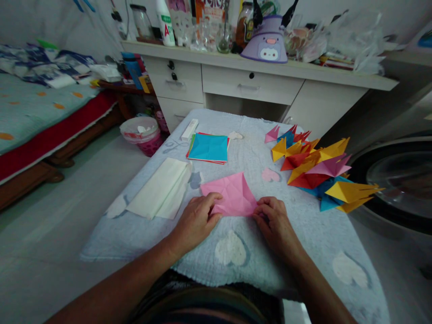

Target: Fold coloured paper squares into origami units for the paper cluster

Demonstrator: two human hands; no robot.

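Observation:
A pink paper sheet [232, 192], partly folded, lies on the pale blue cloth-covered table [303, 243] in front of me. My left hand [197, 221] pinches its near left edge, fingers closed on the paper. My right hand [275, 223] pinches the near right corner, fingers curled on it. Both hands rest on the cloth.
A stack of coloured square papers [209, 148], blue on top, lies further back. A pile of folded paper pieces [320, 173] sits at the right. White folded sheets [162, 189] lie at the left. A white desk [249, 81], a pink bin [141, 132] and a bed [33, 112] stand beyond.

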